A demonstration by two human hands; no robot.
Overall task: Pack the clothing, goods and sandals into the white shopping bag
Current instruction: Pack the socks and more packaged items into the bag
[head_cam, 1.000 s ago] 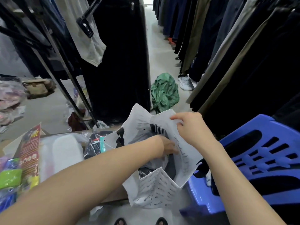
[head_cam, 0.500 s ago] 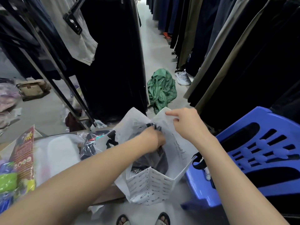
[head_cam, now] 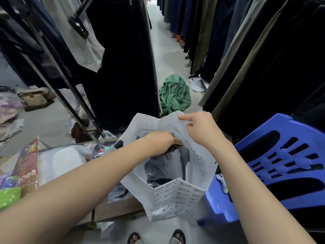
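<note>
The white shopping bag (head_cam: 175,199) with small printed lettering stands open on the floor between a low table and a blue stool. My right hand (head_cam: 200,131) pinches the bag's far rim and holds it up. My left hand (head_cam: 161,143) is at the bag's mouth with its fingers curled around dark clothing (head_cam: 175,150) that hangs down into the bag. More dark clothing in clear wrap (head_cam: 158,171) lies inside the bag. A pale sandal in plastic (head_cam: 65,159) and colourful goods packets (head_cam: 26,166) lie on the table at the left.
A blue plastic stool (head_cam: 281,164) stands right of the bag. Racks of dark hanging clothes line both sides of the aisle. A green crumpled garment (head_cam: 174,95) lies on the floor ahead. My sandalled feet (head_cam: 156,238) show at the bottom edge.
My left hand has risen from deep inside the bag to its mouth, now gripping dark clothing. My right hand keeps its hold on the rim. The camera has tilted down slightly.
</note>
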